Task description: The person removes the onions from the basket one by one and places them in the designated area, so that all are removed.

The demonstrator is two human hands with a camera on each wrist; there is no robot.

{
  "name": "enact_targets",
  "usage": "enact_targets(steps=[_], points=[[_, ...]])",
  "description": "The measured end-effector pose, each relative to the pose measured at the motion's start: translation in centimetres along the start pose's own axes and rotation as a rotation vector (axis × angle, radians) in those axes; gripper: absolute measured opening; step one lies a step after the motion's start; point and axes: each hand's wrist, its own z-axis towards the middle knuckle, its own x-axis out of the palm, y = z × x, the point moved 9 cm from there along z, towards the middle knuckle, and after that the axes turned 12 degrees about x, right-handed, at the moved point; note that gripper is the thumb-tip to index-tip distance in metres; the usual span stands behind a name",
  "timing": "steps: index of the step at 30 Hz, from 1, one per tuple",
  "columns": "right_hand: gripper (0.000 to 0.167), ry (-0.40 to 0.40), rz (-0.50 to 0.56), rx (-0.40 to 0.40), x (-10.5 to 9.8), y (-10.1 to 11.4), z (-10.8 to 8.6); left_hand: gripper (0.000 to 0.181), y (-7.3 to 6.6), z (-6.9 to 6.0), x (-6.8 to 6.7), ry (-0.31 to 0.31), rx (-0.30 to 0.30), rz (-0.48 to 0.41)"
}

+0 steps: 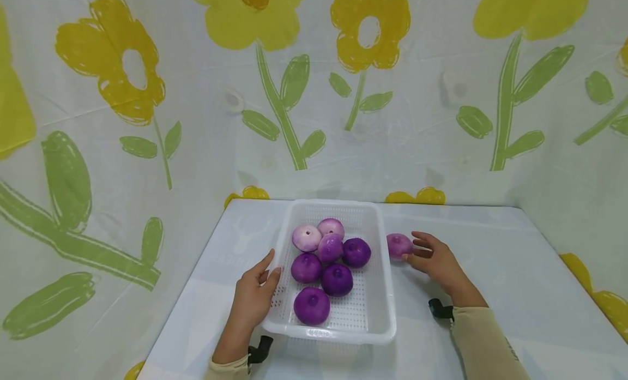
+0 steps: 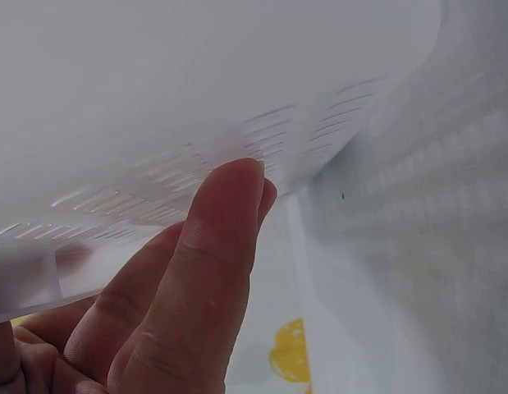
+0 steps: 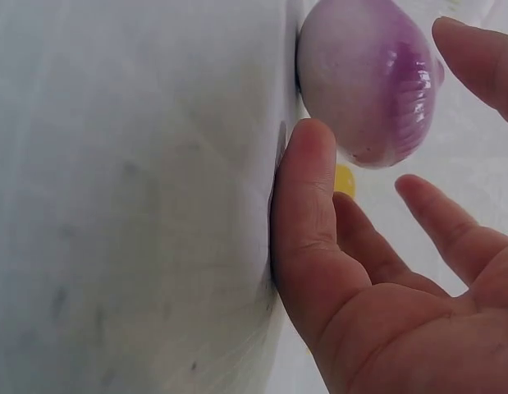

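Note:
A white plastic basket (image 1: 360, 314) with slotted walls stands on the table, holding several glossy purple onions (image 1: 312, 306), some dark and some pale. My left hand (image 1: 252, 298) is at the basket's left side, fingers extended; in the left wrist view the thumb (image 2: 212, 238) lies against or very near its outer wall. Outside the basket, just right of it, sits one pale purple onion (image 1: 399, 246). My right hand (image 1: 439, 263) is beside that onion with fingers spread. In the right wrist view, the fingers stand around the purple-and-white onion (image 3: 368, 82) without a grip on it.
The white table (image 1: 471, 243) extends to both sides of the basket. Behind it and at the sides hangs a pale cloth (image 1: 422, 151) printed with yellow flowers. Black straps with mounts (image 1: 441, 309) are on both wrists.

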Motion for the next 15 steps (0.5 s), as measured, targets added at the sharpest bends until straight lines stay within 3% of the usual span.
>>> enact_targets(steps=[15], points=[[0.101,0.022,0.025,-0.007,-0.06,-0.05,-0.24,0.053,-0.11,-0.23,-0.05,-0.006,-0.001,-0.007]])
